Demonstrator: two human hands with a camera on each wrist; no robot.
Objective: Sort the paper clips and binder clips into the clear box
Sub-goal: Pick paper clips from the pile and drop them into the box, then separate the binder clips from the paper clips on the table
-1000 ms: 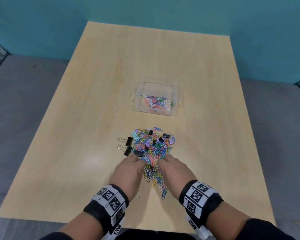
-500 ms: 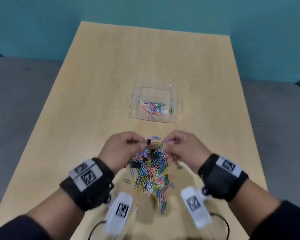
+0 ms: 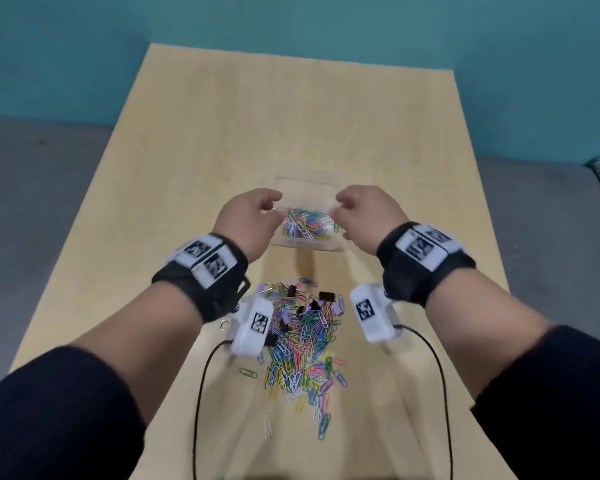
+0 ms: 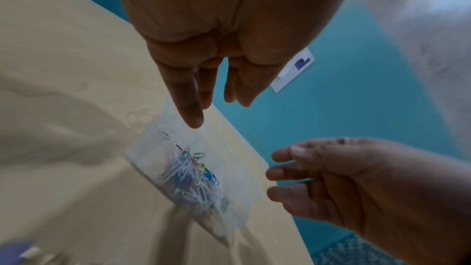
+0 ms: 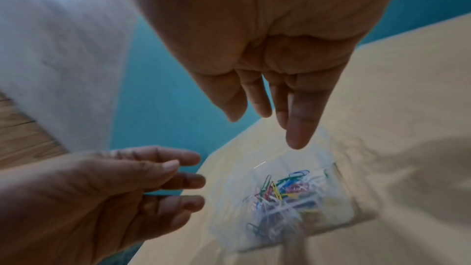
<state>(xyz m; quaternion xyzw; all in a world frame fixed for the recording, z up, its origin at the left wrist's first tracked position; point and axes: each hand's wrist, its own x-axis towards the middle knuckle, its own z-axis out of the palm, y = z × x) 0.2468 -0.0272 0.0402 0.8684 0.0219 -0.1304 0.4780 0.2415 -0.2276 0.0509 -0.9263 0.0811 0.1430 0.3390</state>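
Observation:
The clear box (image 3: pixel 305 244) stands mid-table with several coloured paper clips (image 3: pixel 305 225) inside. My left hand (image 3: pixel 274 206) hovers over its left side and my right hand (image 3: pixel 340 206) over its right side. In the left wrist view the left hand (image 4: pixel 211 104) points straight fingers down at the box (image 4: pixel 237 209) and holds nothing. The right wrist view shows the right hand (image 5: pixel 267 116) the same way above the box (image 5: pixel 229 229). A single clip (image 4: pixel 168 135) shows just under the left fingertips. The mixed pile (image 3: pixel 302 341), with black binder clips (image 3: pixel 327 296), lies nearer me.
The wooden table (image 3: pixel 222 150) runs back to a teal wall, with grey seating on both sides. Stray clips (image 3: pixel 248 373) (image 3: pixel 267 426) lie beside the pile. Black cables (image 3: pixel 201 393) hang from the wrist cameras over the near table.
Both hands pinched clips from the pile half a second ago, then moved forward over the box and spread their fingers. The box now holds more clips.

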